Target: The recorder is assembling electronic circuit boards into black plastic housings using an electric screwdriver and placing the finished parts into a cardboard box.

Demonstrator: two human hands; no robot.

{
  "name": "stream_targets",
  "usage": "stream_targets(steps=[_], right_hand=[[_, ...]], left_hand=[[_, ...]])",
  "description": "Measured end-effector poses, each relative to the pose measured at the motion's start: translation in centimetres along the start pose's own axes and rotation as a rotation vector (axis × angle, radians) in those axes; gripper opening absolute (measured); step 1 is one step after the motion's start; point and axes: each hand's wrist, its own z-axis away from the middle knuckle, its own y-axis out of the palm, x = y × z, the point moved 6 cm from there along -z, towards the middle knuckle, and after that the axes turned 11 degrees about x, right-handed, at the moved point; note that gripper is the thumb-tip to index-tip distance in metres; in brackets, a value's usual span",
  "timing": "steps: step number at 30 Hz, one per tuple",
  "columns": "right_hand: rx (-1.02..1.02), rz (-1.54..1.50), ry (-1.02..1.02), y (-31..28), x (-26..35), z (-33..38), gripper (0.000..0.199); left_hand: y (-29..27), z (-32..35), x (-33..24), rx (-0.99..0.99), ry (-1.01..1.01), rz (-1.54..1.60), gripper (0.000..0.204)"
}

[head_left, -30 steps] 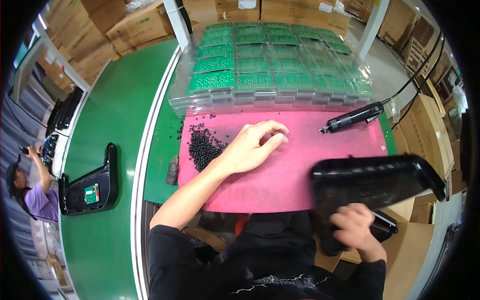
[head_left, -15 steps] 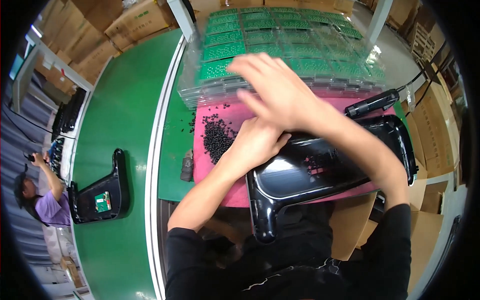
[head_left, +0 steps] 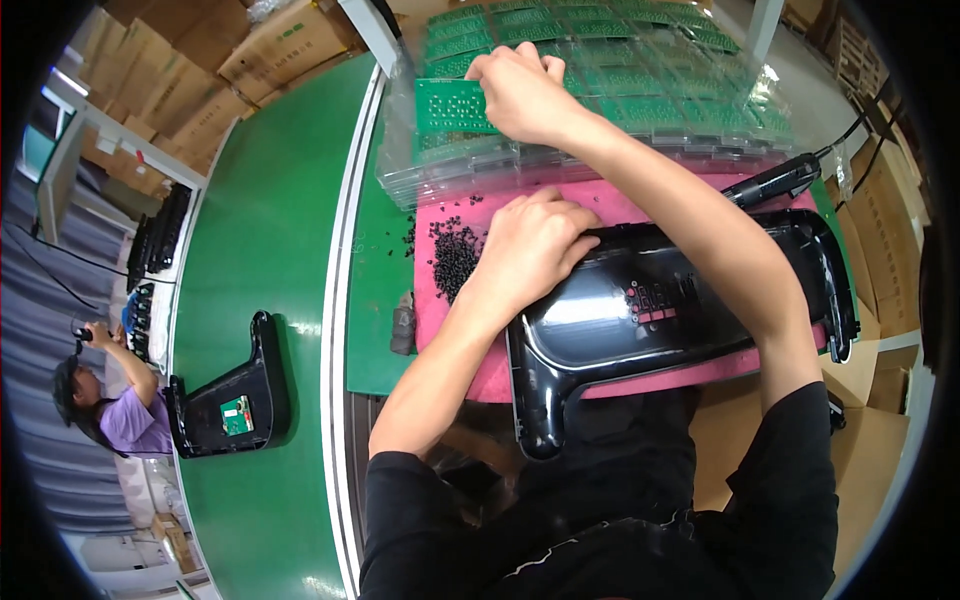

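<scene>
The right hand pinches a green circuit board. The left hand curls at the black plastic housing, far left; grip unclear.

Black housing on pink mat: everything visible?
The black housing looks like glossy plastic: a shallow, rimmed shell with a projecting leg at each end and small cutouts showing pink. It lies on the pink mat, its left leg overhanging the near edge. The left hand touches its far-left rim; the right forearm crosses above.

You have two bare hands, and before you one black plastic housing, one cylindrical black screwdriver, one flat pink mat.
</scene>
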Motion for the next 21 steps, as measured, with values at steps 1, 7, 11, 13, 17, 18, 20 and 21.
stream_targets(steps=[1, 7, 11, 13, 17, 18, 20, 21], right_hand=[[0.005, 0.001, 0.009, -0.8, -0.3, 0.5, 0.026], [-0.147, -0.713, -0.123, -6.8, -2.9, 7.1, 0.025], [-0.096, -1.190, -0.078, -8.2, -2.7, 13.2, 0.023], [-0.056, -1.216, -0.107, -7.7, -2.9, 14.9, 0.022], [-0.005, -1.189, -0.085, -6.9, -2.8, 17.1, 0.017], [0.005, -1.156, -0.071, -6.6, -3.3, 17.5, 0.015], [-0.071, -1.082, -0.033, -7.1, -3.7, 17.8, 0.015], [-0.147, -1.005, -0.017, -7.7, -3.9, 18.0, 0.015]], left_hand=[[-0.1, -0.1, 0.2, 0.002, -0.022, 0.007, 0.020], [-2.2, 0.8, 1.8, -0.152, -0.291, 0.612, 0.050], [-3.4, 0.7, -0.4, -0.056, 0.026, 1.499, 0.082], [-2.9, 0.7, -1.0, 0.004, 0.090, 1.557, 0.082], [-1.7, 1.4, -0.3, 0.043, -0.035, 1.473, 0.071], [-1.7, 1.3, -0.1, 0.089, 0.021, 1.484, 0.073], [-1.8, 0.9, -0.7, 0.155, 0.117, 1.578, 0.089], [-1.8, 0.8, -0.9, 0.214, 0.175, 1.624, 0.095]])
